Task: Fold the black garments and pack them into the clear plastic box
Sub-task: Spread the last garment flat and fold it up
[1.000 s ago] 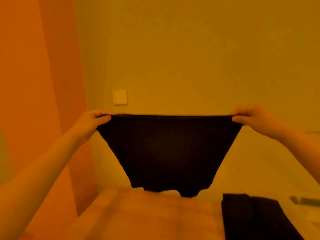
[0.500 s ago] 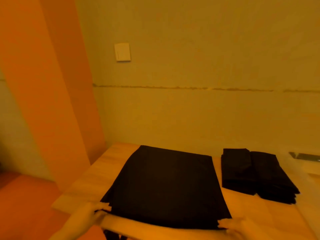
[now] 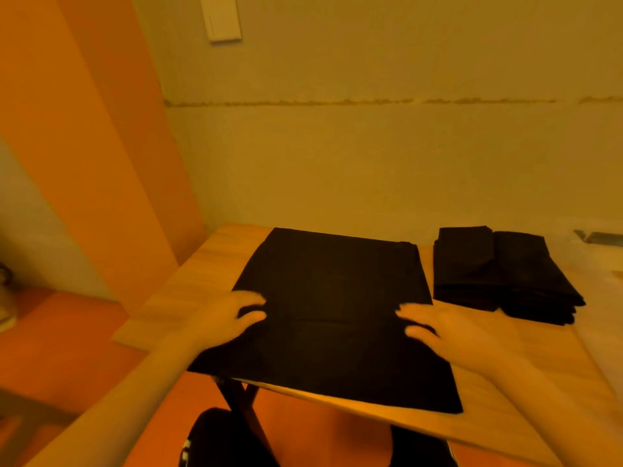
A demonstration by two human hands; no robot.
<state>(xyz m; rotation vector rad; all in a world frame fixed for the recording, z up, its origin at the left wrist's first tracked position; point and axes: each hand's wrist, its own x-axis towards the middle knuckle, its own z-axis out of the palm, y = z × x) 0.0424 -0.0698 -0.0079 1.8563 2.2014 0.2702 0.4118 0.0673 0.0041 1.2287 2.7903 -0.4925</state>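
Note:
A black garment (image 3: 332, 291) lies flat across the wooden table (image 3: 188, 294), its near edge reaching the table's front edge. My left hand (image 3: 226, 315) rests at the garment's left edge with fingers spread and slightly bent over the cloth. My right hand (image 3: 451, 326) lies at the right edge, fingers straight and pointing left onto the cloth. Both hands are motion-blurred. A stack of folded black garments (image 3: 499, 274) sits on the table to the right. The clear plastic box is faintly visible at the far right (image 3: 603, 261); its outline is hard to make out.
A wall runs close behind the table, with a light switch plate (image 3: 221, 18) high up. An orange panel (image 3: 84, 129) stands to the left. Crossed dark table legs (image 3: 242, 399) show under the front edge, above an orange floor.
One second ago I held the garment up by its top corners. It now lies flat on the table, and both hands have moved from its near corners forward to its side edges.

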